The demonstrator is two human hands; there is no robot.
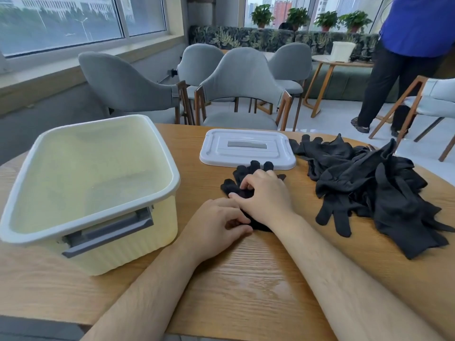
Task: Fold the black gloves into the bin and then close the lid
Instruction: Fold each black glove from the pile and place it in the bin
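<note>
L hand (216,222): fingers curled, pinching the cuff end of glove (241,172). R hand (264,195): fingers bent over its middle, seemingly nipping fabric. The glove lies flat under both, tips poking past the R fingertips twd lid (221,153). Risks: thin knit slips the pinch, so the fold goes skew or springs open. Bin (138,239) is left of L fingers, pile (369,188) right of R; the forearm could drag the pile.

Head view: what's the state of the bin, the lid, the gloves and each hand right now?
bin: open, nothing visible inside.
lid: off, flat on the table.
glove: unfolded, flat on the table under both hands.
glove pile: loose heap, unfolded.
left hand: pinches the glove's cuff end.
right hand: fingers curled on the glove's palm.
</note>
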